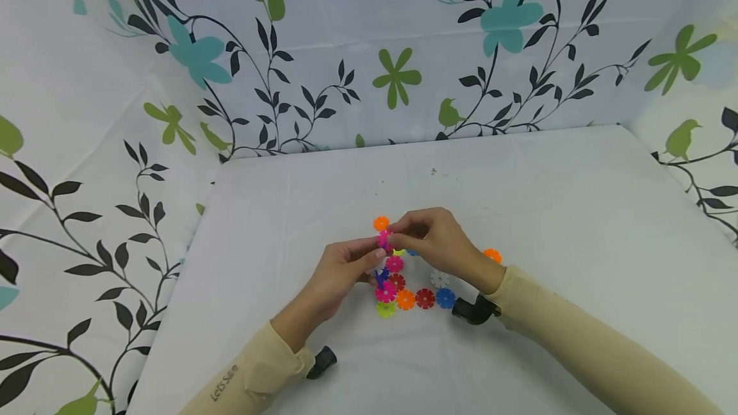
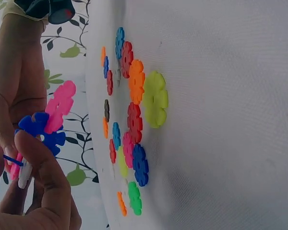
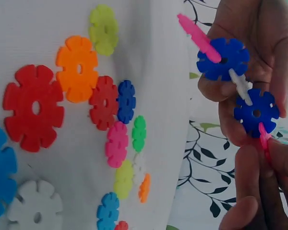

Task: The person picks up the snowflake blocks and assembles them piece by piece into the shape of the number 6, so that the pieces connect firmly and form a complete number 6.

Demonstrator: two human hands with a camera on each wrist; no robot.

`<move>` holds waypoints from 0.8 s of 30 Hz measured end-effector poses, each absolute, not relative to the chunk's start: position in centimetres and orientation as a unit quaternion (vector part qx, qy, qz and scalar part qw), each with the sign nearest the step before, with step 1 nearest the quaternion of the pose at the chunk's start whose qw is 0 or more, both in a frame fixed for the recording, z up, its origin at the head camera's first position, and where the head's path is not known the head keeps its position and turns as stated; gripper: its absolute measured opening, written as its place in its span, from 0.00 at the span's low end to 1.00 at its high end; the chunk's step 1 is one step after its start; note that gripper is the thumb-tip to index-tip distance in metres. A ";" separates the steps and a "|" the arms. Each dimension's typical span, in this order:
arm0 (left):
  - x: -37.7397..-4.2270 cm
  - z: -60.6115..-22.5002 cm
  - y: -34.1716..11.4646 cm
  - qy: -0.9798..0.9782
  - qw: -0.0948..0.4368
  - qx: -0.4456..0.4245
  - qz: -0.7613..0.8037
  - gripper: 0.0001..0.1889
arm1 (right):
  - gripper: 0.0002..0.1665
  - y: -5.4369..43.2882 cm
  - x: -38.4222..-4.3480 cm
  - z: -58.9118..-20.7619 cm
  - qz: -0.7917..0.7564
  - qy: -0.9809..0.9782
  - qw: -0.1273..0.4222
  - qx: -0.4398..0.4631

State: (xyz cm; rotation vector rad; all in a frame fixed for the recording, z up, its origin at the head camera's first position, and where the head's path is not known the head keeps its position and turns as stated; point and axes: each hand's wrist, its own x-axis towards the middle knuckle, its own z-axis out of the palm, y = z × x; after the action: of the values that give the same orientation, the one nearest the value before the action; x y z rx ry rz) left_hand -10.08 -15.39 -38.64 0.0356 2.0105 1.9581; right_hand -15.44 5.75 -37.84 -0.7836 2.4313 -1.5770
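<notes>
Several flower-shaped plastic discs are slotted together in a short chain. A free pink disc joins a blue disc, followed by a white disc, another blue disc and a pink disc at the far end. My left hand holds the chain around its middle, thumb against the discs. Pinched between the thumb and fingertips of my right hand is the end pink disc, right at the blue disc's edge. Fingers partly hide the joint in the head view.
Loose flower discs lie flat on the white table beneath and around the hands, among them a red disc, an orange disc, a blue disc and a yellow-green disc. A leaf-patterned cloth hangs behind.
</notes>
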 end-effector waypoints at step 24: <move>-10.4 -39.0 -15.8 0.703 0.167 -0.102 0.683 0.17 | 0.20 9.8 -17.1 -39.8 -0.486 0.847 0.054 -0.209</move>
State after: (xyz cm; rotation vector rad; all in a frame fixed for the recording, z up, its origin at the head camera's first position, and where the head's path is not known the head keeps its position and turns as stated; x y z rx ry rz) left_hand -10.35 -15.75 -39.00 -0.2897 2.0010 1.9442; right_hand -17.12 9.82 -39.82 -0.6362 2.5734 -1.4757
